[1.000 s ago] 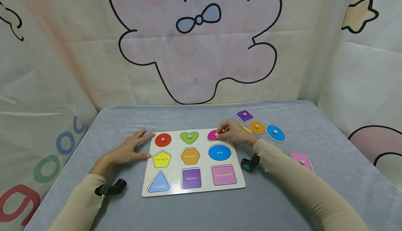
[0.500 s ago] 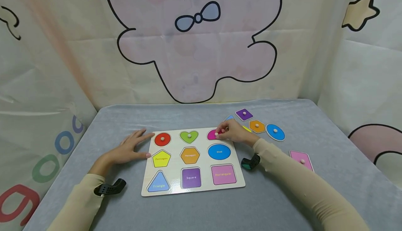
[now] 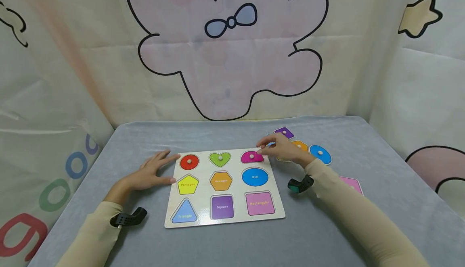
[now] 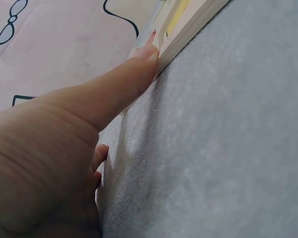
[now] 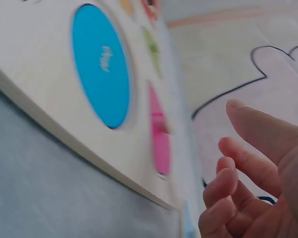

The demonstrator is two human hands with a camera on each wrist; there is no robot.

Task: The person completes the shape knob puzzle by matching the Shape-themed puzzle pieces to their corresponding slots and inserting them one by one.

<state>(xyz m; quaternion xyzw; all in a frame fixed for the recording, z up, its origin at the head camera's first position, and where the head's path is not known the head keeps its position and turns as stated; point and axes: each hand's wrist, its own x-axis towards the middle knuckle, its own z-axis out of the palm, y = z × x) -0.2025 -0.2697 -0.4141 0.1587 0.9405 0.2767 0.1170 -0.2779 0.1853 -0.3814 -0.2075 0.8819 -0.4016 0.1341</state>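
A white shape puzzle board [image 3: 237,190] lies on the cloth. Its top row holds a red circle [image 3: 189,162], a green heart [image 3: 219,159] and a magenta semicircle [image 3: 252,157], each with a small knob. My left hand [image 3: 149,173] touches the board's left edge with outstretched thumb and index finger; in the left wrist view the thumb [image 4: 124,79] presses the board's side. My right hand [image 3: 285,149] hovers by the top right corner, its fingers loosely bent and holding nothing, apart from the semicircle's knob. Several lower slots are bare, with printed names.
Right of the board lie loose knobbed pieces: a purple square [image 3: 284,132], an orange hexagon [image 3: 300,145], a blue oval [image 3: 320,154] and a pink rectangle [image 3: 351,184], partly behind the sleeve. Others are mostly hidden under the right hand. A printed curtain [image 3: 232,65] stands behind the table.
My right hand has let go of the magenta semicircle's knob and moved right, off the board toward the loose pieces. The semicircle stays in the top right slot. My left hand stays at the board's edge.
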